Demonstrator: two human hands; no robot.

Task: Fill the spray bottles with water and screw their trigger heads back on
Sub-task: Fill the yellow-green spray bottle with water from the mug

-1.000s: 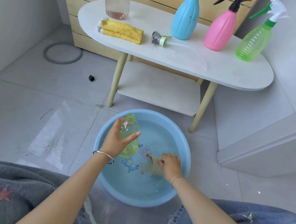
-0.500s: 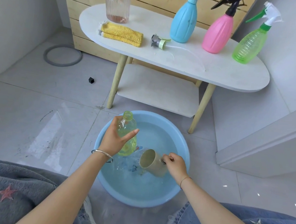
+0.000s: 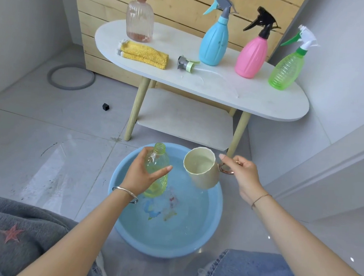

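Two hands work above the blue basin (image 3: 164, 251), probably so that spilled water falls back in. The left hand (image 3: 143, 174) grips the uncapped yellow-green bottle (image 3: 157, 164), mouth up. The right hand (image 3: 240, 173) holds the beige cup (image 3: 202, 171) by its handle, just beside that mouth. A loose trigger head (image 3: 187, 63) lies on the white table (image 3: 237, 92).

Basin (image 3: 112, 189) on the floor (image 3: 30, 135) before the table (image 3: 259, 101); over the basin, open bottle (image 3: 157, 169) in the left hand (image 3: 141, 174), just left of the cup (image 3: 202, 171) held by the right hand (image 3: 240, 173). On the table, four capped spray bottles (image 3: 214, 44) in a row along the back; cloth (image 3: 143, 54) before the leftmost bottle (image 3: 140, 21), loose trigger head (image 3: 185, 63) just right of the cloth. Lower shelf (image 3: 185, 118) of the table behind the basin
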